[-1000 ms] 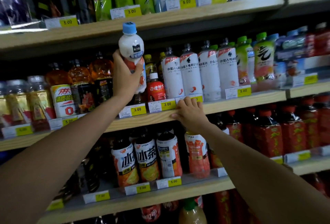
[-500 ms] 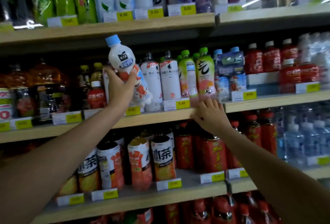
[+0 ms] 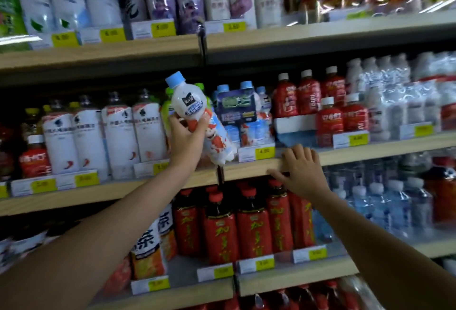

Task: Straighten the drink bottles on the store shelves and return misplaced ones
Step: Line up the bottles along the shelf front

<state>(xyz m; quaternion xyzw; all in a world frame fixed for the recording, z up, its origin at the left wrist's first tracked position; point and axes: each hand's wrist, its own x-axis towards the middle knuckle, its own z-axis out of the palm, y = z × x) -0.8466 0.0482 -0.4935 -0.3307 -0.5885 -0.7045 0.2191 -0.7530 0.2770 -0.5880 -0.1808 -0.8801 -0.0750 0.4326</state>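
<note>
Left hand gripped a tilted white bottle, fingers wrapped around it, before the middle shelf. Right hand lay on that wooden shelf's edge, fingers spread. Stocked store shelves filled the view.

I am looking at a shop's drinks aisle. Wooden shelves run in tiers across my view, packed with rows of bottled drinks. Yellow price tags line the front edge of each shelf. Red tea bottles stand below the middle shelf, white labelled bottles on it.
</note>
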